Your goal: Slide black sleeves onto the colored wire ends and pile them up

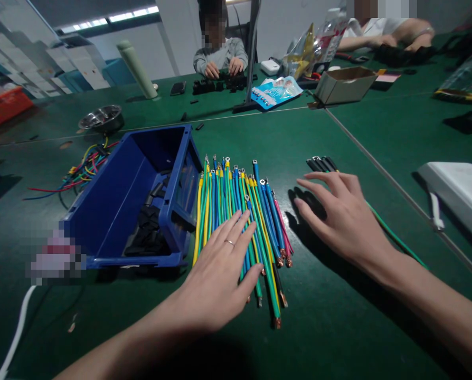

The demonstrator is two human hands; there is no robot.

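A row of short coloured wires with metal terminals lies on the green table, yellow, green, blue and a few pink. My left hand rests flat on the near part of that row, fingers stretched out, a ring on one finger. My right hand hovers open just right of the row, fingers spread over a dark piece on the table. Beyond its fingertips lie a few black-capped wires, and a green wire runs under the wrist.
A blue plastic bin holding black parts stands left of the wires. A tangle of loose wires and a steel bowl lie further left. A white device sits at right. Two other people work at the far side near a cardboard box.
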